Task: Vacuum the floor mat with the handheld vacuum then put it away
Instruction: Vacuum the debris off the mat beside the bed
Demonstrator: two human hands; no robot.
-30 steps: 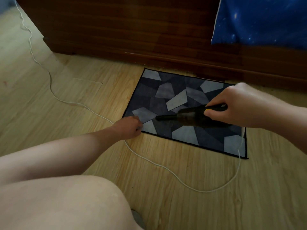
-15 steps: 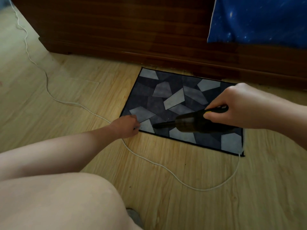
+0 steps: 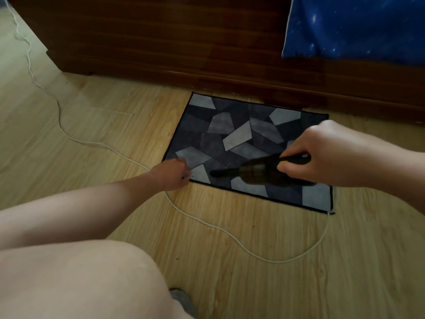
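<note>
A small floor mat (image 3: 232, 132) with a grey and dark geometric pattern lies on the wooden floor against dark wooden furniture. My right hand (image 3: 322, 153) grips the handle of a dark handheld vacuum (image 3: 257, 172), whose narrow nozzle points left, low over the mat's near edge. My left hand (image 3: 171, 173) pinches the mat's near-left corner and presses it to the floor. A white cord (image 3: 230, 234) curves over the floor from the mat's near-right corner, under my left arm and away to the far left.
Dark wooden furniture (image 3: 184, 42) runs along the back, with a blue starry cloth (image 3: 356, 26) hanging over it at the right. My bare knee (image 3: 80, 279) fills the lower left. Light wood floor (image 3: 299, 284) surrounds the mat.
The vacuum has slid slightly nearer to me, toward the mat's near edge, nozzle still pointing left. My left hand stays on the corner.
</note>
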